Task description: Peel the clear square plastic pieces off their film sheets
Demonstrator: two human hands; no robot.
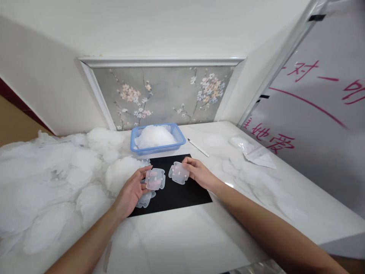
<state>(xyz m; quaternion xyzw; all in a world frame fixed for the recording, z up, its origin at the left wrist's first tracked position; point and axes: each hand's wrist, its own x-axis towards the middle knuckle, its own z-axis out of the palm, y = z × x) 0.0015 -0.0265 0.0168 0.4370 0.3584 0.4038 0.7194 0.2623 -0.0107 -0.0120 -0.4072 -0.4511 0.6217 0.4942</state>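
My left hand is closed, its thumb and fingers gripping a small translucent plastic piece with notched edges and pale dots. A similar translucent piece is pinched at its upper right by my right hand. Both pieces are held up, apart from each other, over a black sheet on the marbled white table. On that sheet, under my left fingers, lies another translucent piece, partly covered by the hand. Exactly what these pieces are, I cannot tell.
Loose translucent white pieces are heaped across the table's left side. A blue plastic basket behind the sheet holds a white pile. To its right lie a white pencil and a clear plastic bag. A whiteboard stands at the right.
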